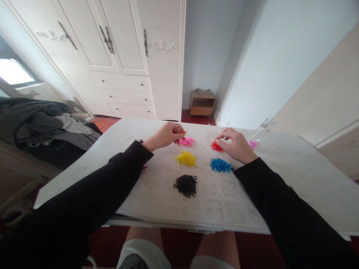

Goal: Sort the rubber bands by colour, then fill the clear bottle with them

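Small elastic bands lie in loose piles on the white table: pink (187, 142), yellow (186, 158), red (217, 146), blue (221, 165) and black (186, 186). Just above the pink pile, my left hand (169, 135) is closed, pinching a few red and yellow rubber bands (183, 133) at its fingertips. Over the red pile, my right hand (234, 143) has its thumb and forefinger brought together at the top of the bands. Whatever sits between those fingertips is too small to make out.
A clear plastic bag or tube (263, 129) with pinkish bands (252, 144) rests beyond my right wrist. Something pink and dark (144, 168) shows beside my left sleeve. Clothes (42, 127) are heaped at left; a white wardrobe (120, 48) and small wooden cabinet (202, 104) stand behind.
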`<move>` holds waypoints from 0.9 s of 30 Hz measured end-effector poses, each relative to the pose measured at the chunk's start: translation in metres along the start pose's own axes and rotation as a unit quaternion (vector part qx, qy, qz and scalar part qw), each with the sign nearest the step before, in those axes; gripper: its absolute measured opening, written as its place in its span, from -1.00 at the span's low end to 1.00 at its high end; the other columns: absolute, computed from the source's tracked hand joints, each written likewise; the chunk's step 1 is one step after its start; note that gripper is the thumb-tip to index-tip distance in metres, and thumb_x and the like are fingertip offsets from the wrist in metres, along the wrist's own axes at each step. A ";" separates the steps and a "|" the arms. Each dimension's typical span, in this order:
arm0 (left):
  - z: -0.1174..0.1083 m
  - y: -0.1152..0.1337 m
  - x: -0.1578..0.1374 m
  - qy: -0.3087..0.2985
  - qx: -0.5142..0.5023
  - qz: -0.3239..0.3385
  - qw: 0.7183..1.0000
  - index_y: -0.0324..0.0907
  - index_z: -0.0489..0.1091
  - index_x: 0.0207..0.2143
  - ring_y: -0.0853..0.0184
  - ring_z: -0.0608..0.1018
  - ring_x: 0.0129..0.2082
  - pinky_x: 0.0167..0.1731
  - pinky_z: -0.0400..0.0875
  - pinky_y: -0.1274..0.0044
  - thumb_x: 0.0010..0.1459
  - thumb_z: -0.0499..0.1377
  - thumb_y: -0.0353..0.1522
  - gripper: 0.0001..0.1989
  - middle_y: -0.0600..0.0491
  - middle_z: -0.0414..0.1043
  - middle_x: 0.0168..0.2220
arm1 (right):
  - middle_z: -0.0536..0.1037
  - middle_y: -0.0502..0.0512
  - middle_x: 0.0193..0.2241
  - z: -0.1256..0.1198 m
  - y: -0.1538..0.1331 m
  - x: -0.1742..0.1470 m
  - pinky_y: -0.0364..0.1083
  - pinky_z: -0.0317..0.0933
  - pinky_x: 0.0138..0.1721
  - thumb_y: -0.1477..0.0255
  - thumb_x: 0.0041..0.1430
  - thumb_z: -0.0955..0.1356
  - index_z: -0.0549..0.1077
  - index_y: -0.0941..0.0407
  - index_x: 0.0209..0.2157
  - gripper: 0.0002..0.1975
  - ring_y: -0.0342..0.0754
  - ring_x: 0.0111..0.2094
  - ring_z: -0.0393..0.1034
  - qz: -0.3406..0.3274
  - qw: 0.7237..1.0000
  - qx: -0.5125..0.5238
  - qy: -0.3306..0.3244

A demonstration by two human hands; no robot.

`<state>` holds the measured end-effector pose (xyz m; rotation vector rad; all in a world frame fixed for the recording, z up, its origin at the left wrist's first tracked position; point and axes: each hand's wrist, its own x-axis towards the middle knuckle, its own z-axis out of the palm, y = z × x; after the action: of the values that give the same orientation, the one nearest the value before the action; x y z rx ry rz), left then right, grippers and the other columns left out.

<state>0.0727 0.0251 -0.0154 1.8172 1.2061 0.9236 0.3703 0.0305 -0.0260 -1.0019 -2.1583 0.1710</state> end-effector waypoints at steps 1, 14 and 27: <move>0.003 0.002 -0.004 0.002 -0.016 0.012 1.000 -0.29 0.45 -0.43 0.51 0.49 -0.63 -0.61 0.35 0.69 0.18 0.27 -0.54 -0.88 0.12 0.46 -0.62 | 0.56 0.11 -0.39 -0.001 -0.003 0.000 0.03 0.29 -0.23 0.46 0.14 0.39 0.56 0.11 -0.44 -0.89 0.03 -0.31 0.43 -0.004 1.000 0.002 -0.002; 0.046 0.010 -0.033 -0.098 -0.138 0.053 0.984 -0.27 0.56 -0.32 0.46 0.58 -0.52 -0.49 0.50 0.66 0.16 0.36 -0.32 -0.84 0.01 0.61 -0.44 | 0.69 0.06 -0.34 0.010 -0.058 -0.008 -0.06 0.38 -0.27 0.37 0.22 0.46 0.64 0.09 -0.27 -0.90 -0.07 -0.35 0.53 0.006 0.985 0.154 -0.073; 0.051 0.007 -0.032 -0.080 -0.159 0.048 0.983 -0.29 0.57 -0.33 0.48 0.59 -0.52 -0.46 0.51 0.67 0.19 0.34 -0.38 -0.88 0.00 0.62 -0.43 | 0.64 0.03 -0.42 0.011 -0.058 -0.010 -0.05 0.36 -0.27 0.45 0.20 0.44 0.59 0.10 -0.37 -0.93 -0.06 -0.37 0.51 0.019 0.993 0.113 -0.009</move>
<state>0.1099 -0.0167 -0.0375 1.6657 0.8263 0.9451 0.3319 -0.0143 -0.0160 -0.9134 -2.0817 0.4322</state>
